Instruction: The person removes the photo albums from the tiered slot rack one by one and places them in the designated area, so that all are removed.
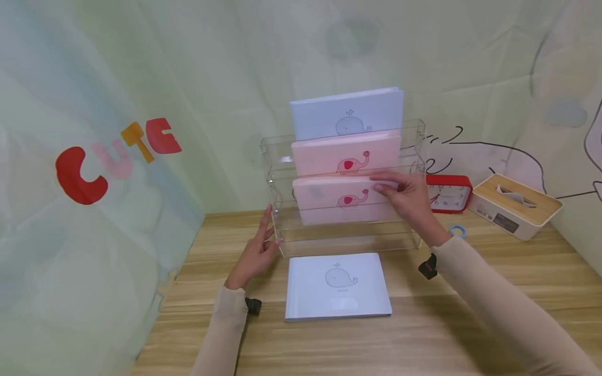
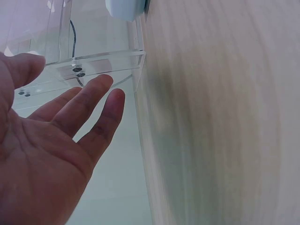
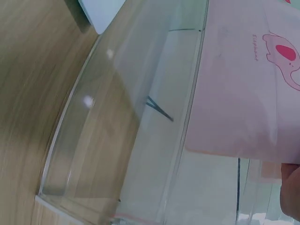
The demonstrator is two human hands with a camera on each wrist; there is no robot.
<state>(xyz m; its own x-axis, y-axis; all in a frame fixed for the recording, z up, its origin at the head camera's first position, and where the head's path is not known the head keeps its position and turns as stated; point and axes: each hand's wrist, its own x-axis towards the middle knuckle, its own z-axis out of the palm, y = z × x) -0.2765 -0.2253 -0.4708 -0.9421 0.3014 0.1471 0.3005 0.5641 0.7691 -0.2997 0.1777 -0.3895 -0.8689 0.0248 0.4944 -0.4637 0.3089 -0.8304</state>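
A clear tiered rack (image 1: 348, 244) stands on the table with a blue whale book (image 1: 315, 117) in its top tier and a pink elephant book (image 1: 315, 156) below. My right hand (image 1: 411, 201) pinches the upper right edge of a lower pink elephant book (image 1: 320, 201), which also shows in the right wrist view (image 3: 234, 93). Fingers of my left hand (image 1: 256, 256) are extended at the rack's left side; in the left wrist view that hand (image 2: 51, 140) is beside the clear panel (image 2: 98, 63). Another whale book (image 1: 310, 290) lies flat before the rack.
Right of the rack are a red clock (image 1: 469, 194), a tissue box (image 1: 541, 211) with a wooden lid and a blue ring (image 1: 457, 231). Behind the table (image 1: 324, 347) hangs a printed curtain with coloured letters (image 1: 162, 137).
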